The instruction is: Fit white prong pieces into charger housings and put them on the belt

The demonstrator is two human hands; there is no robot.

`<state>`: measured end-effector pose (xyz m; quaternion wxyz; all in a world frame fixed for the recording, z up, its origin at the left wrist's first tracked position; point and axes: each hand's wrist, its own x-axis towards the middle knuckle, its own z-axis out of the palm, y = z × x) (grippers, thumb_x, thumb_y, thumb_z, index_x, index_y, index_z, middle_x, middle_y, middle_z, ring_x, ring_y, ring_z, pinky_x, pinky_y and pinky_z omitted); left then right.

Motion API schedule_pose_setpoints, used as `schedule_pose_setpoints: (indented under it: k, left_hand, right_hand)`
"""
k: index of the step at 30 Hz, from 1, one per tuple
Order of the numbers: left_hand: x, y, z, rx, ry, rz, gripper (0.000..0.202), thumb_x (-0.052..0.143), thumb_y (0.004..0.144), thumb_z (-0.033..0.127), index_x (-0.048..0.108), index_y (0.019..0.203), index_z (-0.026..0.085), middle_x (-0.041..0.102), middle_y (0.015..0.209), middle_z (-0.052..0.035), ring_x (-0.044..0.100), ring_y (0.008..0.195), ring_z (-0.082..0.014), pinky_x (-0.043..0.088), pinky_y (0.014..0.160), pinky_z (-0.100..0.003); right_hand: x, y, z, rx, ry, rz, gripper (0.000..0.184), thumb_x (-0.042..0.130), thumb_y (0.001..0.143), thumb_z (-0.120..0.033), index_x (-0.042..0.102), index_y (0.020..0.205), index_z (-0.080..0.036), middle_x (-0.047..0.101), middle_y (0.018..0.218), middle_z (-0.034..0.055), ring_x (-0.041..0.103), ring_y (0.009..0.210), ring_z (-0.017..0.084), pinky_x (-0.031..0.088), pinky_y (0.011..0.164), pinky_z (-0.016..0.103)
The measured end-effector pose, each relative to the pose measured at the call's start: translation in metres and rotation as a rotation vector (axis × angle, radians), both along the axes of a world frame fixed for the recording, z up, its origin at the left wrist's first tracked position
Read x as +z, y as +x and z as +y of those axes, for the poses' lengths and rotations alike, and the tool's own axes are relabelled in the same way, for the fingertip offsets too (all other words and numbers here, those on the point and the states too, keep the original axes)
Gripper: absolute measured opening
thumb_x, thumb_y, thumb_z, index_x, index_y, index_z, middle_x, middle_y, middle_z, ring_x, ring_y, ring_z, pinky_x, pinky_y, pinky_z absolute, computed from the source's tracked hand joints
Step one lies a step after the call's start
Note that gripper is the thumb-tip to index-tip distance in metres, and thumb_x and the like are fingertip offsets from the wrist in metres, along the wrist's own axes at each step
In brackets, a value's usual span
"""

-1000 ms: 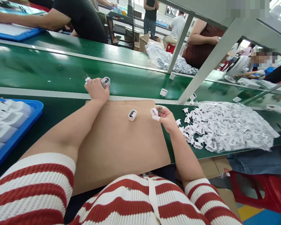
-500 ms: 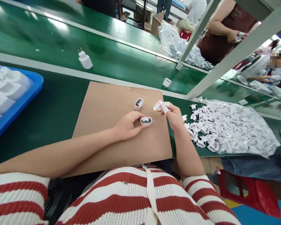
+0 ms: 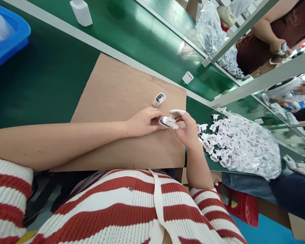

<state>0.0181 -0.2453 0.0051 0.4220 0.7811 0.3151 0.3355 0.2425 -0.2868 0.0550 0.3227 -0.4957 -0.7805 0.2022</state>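
Over a brown cardboard sheet my two hands meet. My left hand is closed round a small white charger shell with its open end facing right. My right hand, white cots on its fingertips, pinches a white plug piece against that open end. A second open shell lies on the cardboard just beyond my hands.
A clear bag heaped with white plug pieces lies right of my hands. On the green belt stand a finished charger and another shell. A blue tray sits far left. Another person's hand works behind the metal frame.
My left hand left a finished charger on the belt and brought a shell back to the cardboard. My right hand has closed in with the plug piece, which now touches the shell. The view dropped.
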Motion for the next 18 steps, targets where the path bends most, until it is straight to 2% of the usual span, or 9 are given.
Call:
schedule_pose_setpoints:
  k: [3, 5, 12, 18]
  left_hand:
    - [-0.001, 0.000, 0.001, 0.005, -0.002, -0.005, 0.037, 0.074, 0.091, 0.055, 0.075, 0.104, 0.020, 0.073, 0.096, -0.0070, 0.066, 0.091, -0.0251, 0.052, 0.084, -0.036]
    - [-0.002, 0.000, 0.001, 0.000, 0.004, -0.017, 0.036, 0.074, 0.091, 0.055, 0.074, 0.100, 0.020, 0.073, 0.094, -0.0069, 0.066, 0.090, -0.0253, 0.052, 0.083, -0.037]
    - [-0.001, 0.001, 0.002, 0.014, -0.001, -0.031, 0.035, 0.076, 0.089, 0.054, 0.072, 0.091, 0.020, 0.071, 0.089, -0.0057, 0.064, 0.085, -0.0237, 0.050, 0.081, -0.035]
    - [-0.003, 0.002, 0.001, 0.037, -0.006, -0.035, 0.034, 0.077, 0.088, 0.053, 0.074, 0.094, 0.020, 0.074, 0.093, -0.0061, 0.064, 0.090, -0.0248, 0.051, 0.082, -0.036]
  right_hand:
    - [0.000, -0.005, -0.002, -0.044, 0.029, -0.030, 0.021, 0.066, 0.101, -0.033, 0.073, 0.120, -0.030, 0.074, 0.111, 0.0061, 0.070, 0.099, 0.023, 0.058, 0.093, 0.039]
    - [0.000, -0.007, -0.004, -0.032, 0.031, -0.105, 0.022, 0.062, 0.101, -0.031, 0.075, 0.119, -0.029, 0.074, 0.112, 0.0083, 0.071, 0.103, 0.025, 0.058, 0.093, 0.040]
    - [-0.002, -0.017, -0.007, -0.053, 0.069, -0.214, 0.024, 0.061, 0.103, -0.033, 0.077, 0.119, -0.028, 0.073, 0.103, 0.0091, 0.071, 0.099, 0.026, 0.058, 0.085, 0.039]
    - [-0.001, -0.020, -0.012, -0.156, 0.117, -0.290, 0.023, 0.060, 0.104, -0.033, 0.080, 0.113, -0.028, 0.073, 0.097, 0.0086, 0.069, 0.088, 0.023, 0.052, 0.073, 0.035]
